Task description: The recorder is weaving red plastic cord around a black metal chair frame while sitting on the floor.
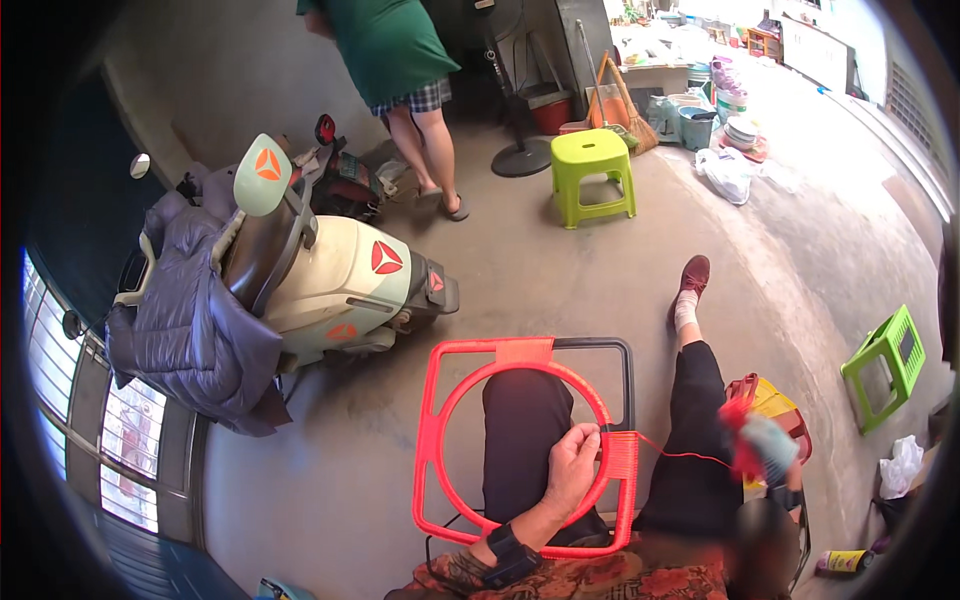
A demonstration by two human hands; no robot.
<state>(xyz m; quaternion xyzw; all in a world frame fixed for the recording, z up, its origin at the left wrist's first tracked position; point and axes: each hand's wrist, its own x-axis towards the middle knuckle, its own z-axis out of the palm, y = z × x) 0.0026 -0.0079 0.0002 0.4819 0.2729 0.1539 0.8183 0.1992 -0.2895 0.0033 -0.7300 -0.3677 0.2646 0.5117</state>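
A squarish frame with a round inner ring lies across my lap, mostly wrapped in red cord. Its upper right corner is bare black. My left hand pinches the ring's right side, beside the tightly wound red band on the frame's right edge. From that band a red strand stretches to my right hand, out to the right. Motion blurs that hand, which looks covered by something greyish, perhaps a glove. It holds a bundle of red cord; how the fingers close is unclear.
A yellow and red bag is beside my right leg. Green stools stand ahead and at right. To the left is a scooter draped with a dark padded jacket. A person in green stands at the back.
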